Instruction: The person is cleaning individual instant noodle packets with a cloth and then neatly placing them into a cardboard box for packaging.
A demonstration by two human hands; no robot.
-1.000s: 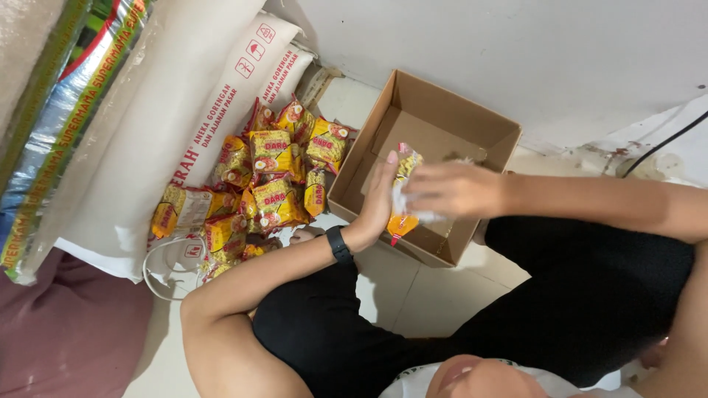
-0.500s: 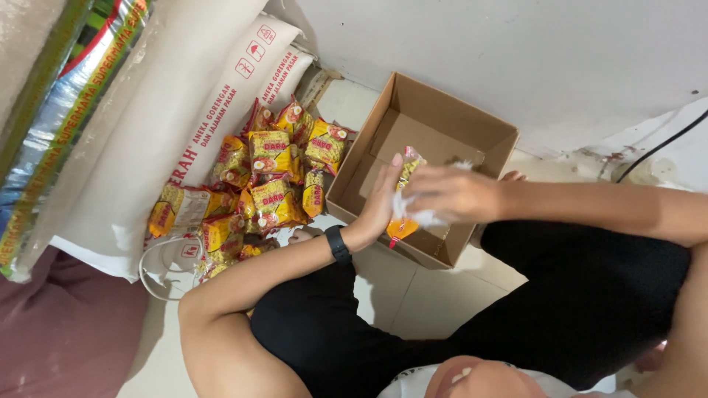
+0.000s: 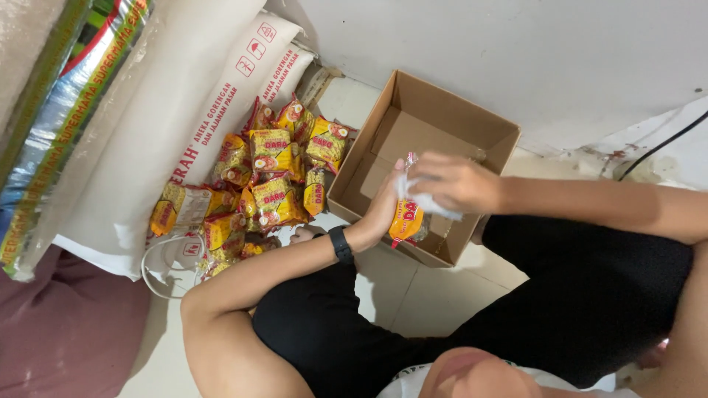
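Note:
My left hand (image 3: 383, 205), with a black band on its wrist, holds a yellow and orange snack packet (image 3: 406, 221) upright over the near side of an open brown cardboard box (image 3: 413, 121). My right hand (image 3: 451, 181) presses a white cloth or tissue (image 3: 431, 208) against the top of that packet. Inside, the box shows only its bare bottom flaps. A pile of several like yellow packets (image 3: 269, 177) lies on the floor to the left of the box.
Large white sacks (image 3: 177, 125) with red print lean behind the pile. A shiny printed roll (image 3: 59, 133) stands at far left. A maroon cushion (image 3: 51, 339) sits at lower left. A black cable (image 3: 664, 144) runs along the white wall. My black-clad legs (image 3: 575, 295) fill the lower right.
My right hand has slid the white cloth a little across the top of the packet. The packet and my left hand have stayed over the box edge.

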